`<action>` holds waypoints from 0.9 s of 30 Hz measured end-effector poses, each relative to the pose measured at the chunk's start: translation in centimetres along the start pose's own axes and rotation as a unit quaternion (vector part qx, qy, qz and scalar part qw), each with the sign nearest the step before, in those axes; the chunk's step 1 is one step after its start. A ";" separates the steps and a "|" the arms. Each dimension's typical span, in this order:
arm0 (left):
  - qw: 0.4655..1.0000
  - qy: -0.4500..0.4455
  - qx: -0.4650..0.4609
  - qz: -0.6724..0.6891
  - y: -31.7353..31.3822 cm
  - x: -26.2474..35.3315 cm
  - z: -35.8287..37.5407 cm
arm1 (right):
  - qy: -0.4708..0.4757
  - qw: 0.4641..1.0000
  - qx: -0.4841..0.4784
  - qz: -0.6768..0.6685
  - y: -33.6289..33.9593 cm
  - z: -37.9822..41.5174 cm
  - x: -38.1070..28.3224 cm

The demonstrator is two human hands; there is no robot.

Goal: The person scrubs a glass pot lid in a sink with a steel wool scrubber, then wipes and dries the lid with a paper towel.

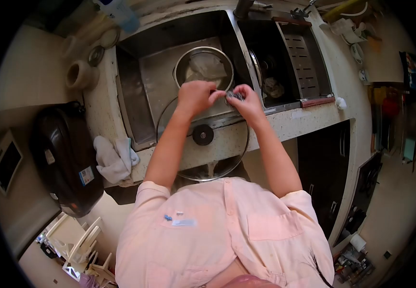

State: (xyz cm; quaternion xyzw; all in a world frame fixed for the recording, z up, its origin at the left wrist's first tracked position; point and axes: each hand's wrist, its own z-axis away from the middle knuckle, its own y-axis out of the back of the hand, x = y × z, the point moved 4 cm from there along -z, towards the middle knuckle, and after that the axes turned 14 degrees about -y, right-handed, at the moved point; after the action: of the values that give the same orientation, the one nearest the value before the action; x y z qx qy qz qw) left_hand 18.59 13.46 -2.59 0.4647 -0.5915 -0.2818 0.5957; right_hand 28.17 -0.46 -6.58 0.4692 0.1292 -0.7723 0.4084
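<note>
My right hand is closed around a small grey metallic-looking scouring pad, part of which shows between the fingers. My left hand is also closed, its thumb and fingertips pinched close to the pad; what they hold is too small to make out. Both hands are over the near rim of a round metal pot, which stands in the large sink and has something pale and translucent inside. Beneath my forearms, a glass lid with a black knob leans across the counter's front edge.
The steel sink has a smaller basin on the right with a slotted tray and dishes. A white cloth lies at the left counter edge, beside a large black appliance. A faucet rises behind; dark cabinets stand below right.
</note>
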 end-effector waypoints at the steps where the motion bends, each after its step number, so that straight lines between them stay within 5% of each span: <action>1: 1.000 -0.010 0.002 0.000 0.0 0.2 0.2 | -0.017 0.999 -0.022 -0.025 0.4 0.5 0.5; 5: 0.999 0.029 0.012 0.043 -0.1 -1.1 1.0 | -0.091 0.992 0.029 -0.084 2.8 5.1 4.1; 11: 0.998 0.053 0.041 0.007 0.7 -0.4 0.5 | 0.023 0.993 0.084 0.081 0.5 1.4 -1.1; 14: 0.998 0.045 0.033 0.022 0.4 -0.1 0.2 | -0.016 0.999 -0.030 -0.004 -0.1 -0.7 -1.1; 27: 0.971 0.225 0.077 0.034 0.6 -2.8 3.6 | -0.109 0.975 0.146 -0.124 1.9 10.4 7.9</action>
State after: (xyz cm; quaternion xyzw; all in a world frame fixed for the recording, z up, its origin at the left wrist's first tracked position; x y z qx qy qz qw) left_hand 14.55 15.44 -3.75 0.5399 -0.4775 -0.1031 0.6855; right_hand 21.38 -11.76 -7.29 0.4171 0.0269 -0.8739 0.2482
